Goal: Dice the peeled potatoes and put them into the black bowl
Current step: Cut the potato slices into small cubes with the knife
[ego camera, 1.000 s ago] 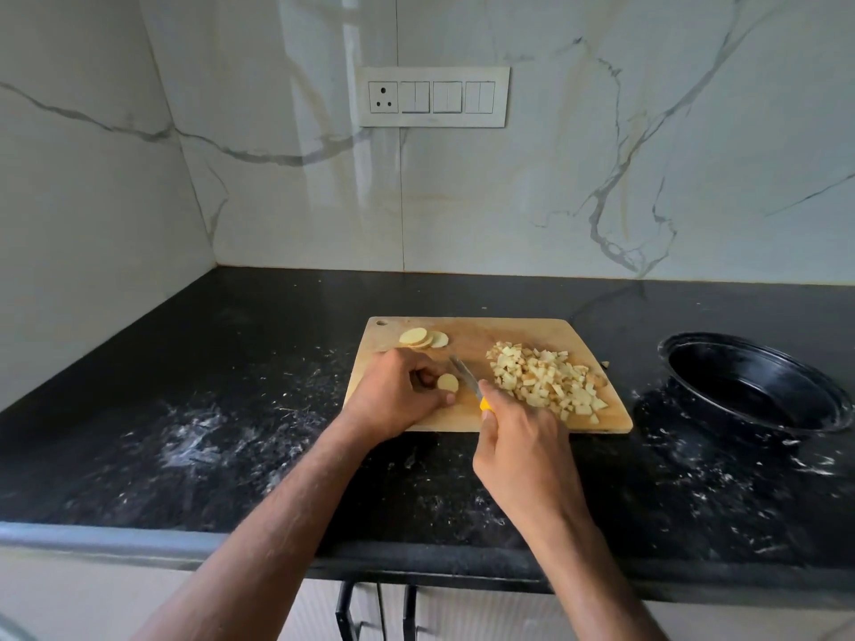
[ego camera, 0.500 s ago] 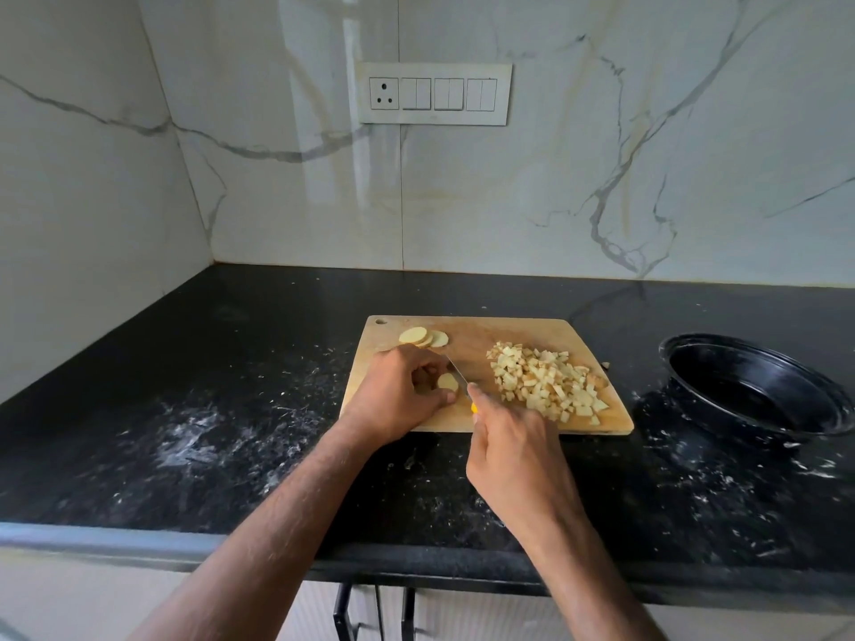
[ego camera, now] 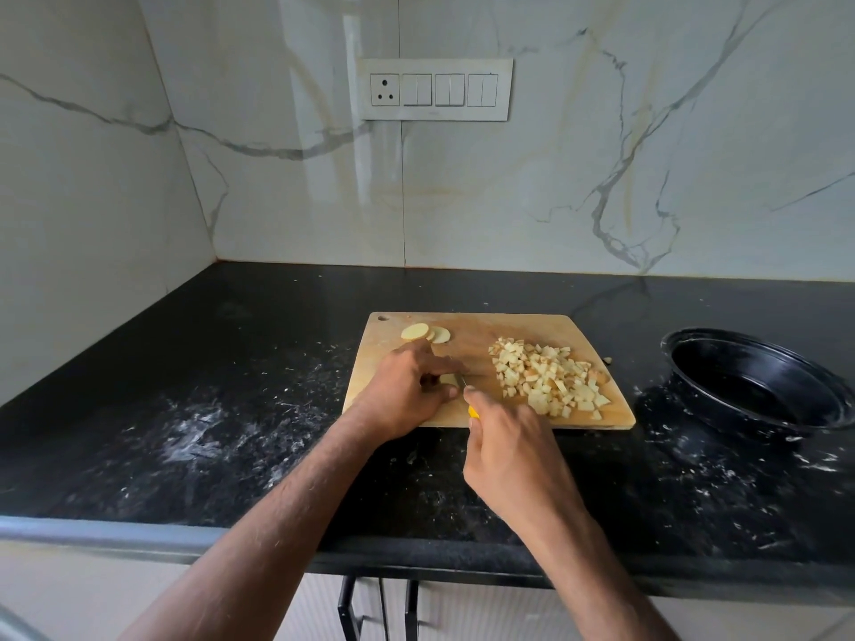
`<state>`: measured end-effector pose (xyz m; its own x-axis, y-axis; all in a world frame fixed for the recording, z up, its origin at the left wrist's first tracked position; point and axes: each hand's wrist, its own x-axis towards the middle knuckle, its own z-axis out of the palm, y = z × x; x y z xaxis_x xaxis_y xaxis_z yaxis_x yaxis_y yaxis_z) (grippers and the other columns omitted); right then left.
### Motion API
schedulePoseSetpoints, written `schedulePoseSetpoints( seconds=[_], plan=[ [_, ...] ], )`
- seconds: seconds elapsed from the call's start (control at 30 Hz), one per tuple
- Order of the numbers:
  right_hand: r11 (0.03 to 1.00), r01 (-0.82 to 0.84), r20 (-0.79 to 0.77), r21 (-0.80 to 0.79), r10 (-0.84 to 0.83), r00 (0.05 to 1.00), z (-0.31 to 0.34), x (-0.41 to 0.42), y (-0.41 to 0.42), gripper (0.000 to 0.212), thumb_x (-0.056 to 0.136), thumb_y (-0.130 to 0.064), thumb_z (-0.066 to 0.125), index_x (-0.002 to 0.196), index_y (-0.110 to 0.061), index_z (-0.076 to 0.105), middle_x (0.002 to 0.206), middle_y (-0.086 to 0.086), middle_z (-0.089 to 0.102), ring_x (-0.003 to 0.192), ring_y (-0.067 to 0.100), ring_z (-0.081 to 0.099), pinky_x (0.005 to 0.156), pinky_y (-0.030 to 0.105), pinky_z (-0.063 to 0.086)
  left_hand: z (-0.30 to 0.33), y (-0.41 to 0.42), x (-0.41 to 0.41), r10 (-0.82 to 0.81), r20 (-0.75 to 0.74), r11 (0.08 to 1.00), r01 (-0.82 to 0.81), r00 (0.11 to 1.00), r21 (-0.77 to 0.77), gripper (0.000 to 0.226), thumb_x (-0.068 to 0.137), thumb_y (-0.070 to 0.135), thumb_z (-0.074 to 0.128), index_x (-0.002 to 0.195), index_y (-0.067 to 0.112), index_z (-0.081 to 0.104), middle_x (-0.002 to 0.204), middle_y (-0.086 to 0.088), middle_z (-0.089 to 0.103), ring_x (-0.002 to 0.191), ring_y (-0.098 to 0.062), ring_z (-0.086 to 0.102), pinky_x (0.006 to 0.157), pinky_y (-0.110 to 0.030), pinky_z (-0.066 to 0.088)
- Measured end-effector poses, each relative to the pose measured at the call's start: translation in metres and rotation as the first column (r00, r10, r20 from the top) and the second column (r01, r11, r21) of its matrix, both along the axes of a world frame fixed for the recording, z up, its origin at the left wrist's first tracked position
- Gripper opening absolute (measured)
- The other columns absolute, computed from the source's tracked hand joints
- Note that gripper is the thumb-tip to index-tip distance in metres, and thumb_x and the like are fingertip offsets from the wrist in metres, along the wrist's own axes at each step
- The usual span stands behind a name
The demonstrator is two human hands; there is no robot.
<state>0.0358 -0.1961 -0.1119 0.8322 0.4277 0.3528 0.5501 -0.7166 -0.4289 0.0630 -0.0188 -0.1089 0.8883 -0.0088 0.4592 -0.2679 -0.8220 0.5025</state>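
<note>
STEP: potato slice (ego camera: 448, 379) to be cut with short, straight strokes, fingertips kept curled back from blade | RIGHT: right hand (ego camera: 509, 448) clenched round knife (ego camera: 467, 400) | LEFT: left hand (ego camera: 407, 390) curled, pinning slice on cutting board (ego camera: 597, 421) | PILE: diced potato (ego camera: 546, 379) at board right; 3 slices (ego camera: 423, 333) far left | BOWL: black bowl (ego camera: 758, 386) on counter right, no potato seen inside.

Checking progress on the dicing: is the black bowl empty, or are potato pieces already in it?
Empty. The black bowl shows only its dark inside; the diced potato lies piled on the cutting board.
</note>
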Motion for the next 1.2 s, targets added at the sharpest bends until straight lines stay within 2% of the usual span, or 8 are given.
schedulePoseSetpoints(
  seconds=[0.17,0.27,0.53,0.7,0.83,0.93,1.07,1.2],
  plan=[
    [0.999,-0.010,0.001,-0.048,0.010,1.000,0.002,-0.005,-0.001,0.053,0.101,-0.025,0.049,0.152,-0.026,0.036,0.103,0.004,0.063,0.093,0.014,0.055,0.079,0.027,0.053,0.000,0.001,0.002,-0.019,-0.011,0.998,0.019,1.000,0.060,0.028,0.082,0.018,0.080,0.108,0.027,0.078,0.083,0.020,0.042,0.074,0.002,0.046,0.070,-0.019,0.034],
    [0.998,-0.011,0.012,-0.064,0.012,1.000,0.003,-0.013,-0.007,0.053,0.102,-0.023,0.049,0.153,-0.026,0.034,0.100,0.004,0.062,0.091,0.015,0.055,0.076,0.026,0.051,0.000,0.002,0.004,-0.030,-0.017,0.997,0.032,0.999,0.071,0.024,0.082,0.017,0.079,0.103,0.028,0.076,0.082,0.016,0.044,0.075,-0.004,0.046,0.070,-0.022,0.034],
    [0.999,-0.013,0.015,-0.043,0.013,1.000,0.004,-0.035,-0.031,0.047,0.099,-0.027,0.052,0.145,-0.030,0.046,0.102,0.001,0.070,0.093,0.019,0.062,0.082,0.032,0.053,0.001,0.003,0.003,-0.016,-0.040,0.998,0.019,0.999,0.055,0.022,0.084,0.021,0.078,0.103,0.030,0.075,0.088,0.014,0.048,0.080,-0.005,0.049,0.073,-0.023,0.037],
    [0.990,0.067,0.099,0.126,-0.080,0.992,0.005,-0.041,-0.048,0.037,0.091,-0.015,0.066,0.127,-0.020,0.069,0.085,-0.001,0.077,0.069,0.019,0.068,0.067,0.032,0.057,-0.001,0.003,0.003,-0.001,-0.058,0.999,0.003,0.998,0.037,0.021,0.086,0.024,0.076,0.104,0.034,0.073,0.092,0.012,0.050,0.082,-0.003,0.050,0.074,-0.019,0.039],
    [0.974,0.103,0.111,0.201,-0.127,0.986,0.012,-0.031,-0.037,0.036,0.093,-0.015,0.062,0.129,-0.020,0.067,0.095,-0.001,0.077,0.079,0.019,0.068,0.076,0.036,0.060,0.000,0.005,0.000,-0.004,-0.075,0.996,-0.002,0.997,-0.087,0.041,0.082,0.020,0.081,0.119,0.030,0.067,0.091,0.012,0.059,0.077,0.000,0.056,0.069,-0.009,0.040],
    [0.976,0.073,0.101,0.204,-0.095,0.990,0.016,-0.020,-0.017,0.037,0.095,-0.017,0.058,0.132,-0.020,0.064,0.101,-0.001,0.075,0.086,0.020,0.067,0.083,0.039,0.058,0.002,0.005,-0.003,-0.005,-0.096,0.977,-0.015,0.995,-0.211,0.056,0.076,0.017,0.086,0.126,0.023,0.062,0.083,0.010,0.063,0.071,0.005,0.058,0.066,-0.008,0.044],
    [0.989,0.044,0.084,0.144,-0.057,0.995,0.013,-0.010,0.000,0.040,0.099,-0.019,0.053,0.139,-0.021,0.058,0.108,0.002,0.074,0.095,0.021,0.060,0.089,0.035,0.052,0.000,0.010,-0.004,0.033,-0.064,0.969,-0.047,0.997,-0.242,0.054,0.074,0.015,0.088,0.122,0.019,0.065,0.083,0.003,0.069,0.069,0.000,0.059,0.065,-0.010,0.046],
    [0.993,0.042,0.085,0.106,-0.051,0.995,0.008,-0.005,0.001,0.043,0.101,-0.023,0.050,0.143,-0.025,0.053,0.106,0.001,0.073,0.085,0.015,0.045,0.082,0.029,0.047,-0.002,0.010,-0.001,0.028,-0.050,0.972,-0.039,0.998,-0.231,0.055,0.074,0.013,0.087,0.124,0.022,0.065,0.081,0.003,0.068,0.068,-0.001,0.058,0.066,-0.010,0.046]
  ],
)
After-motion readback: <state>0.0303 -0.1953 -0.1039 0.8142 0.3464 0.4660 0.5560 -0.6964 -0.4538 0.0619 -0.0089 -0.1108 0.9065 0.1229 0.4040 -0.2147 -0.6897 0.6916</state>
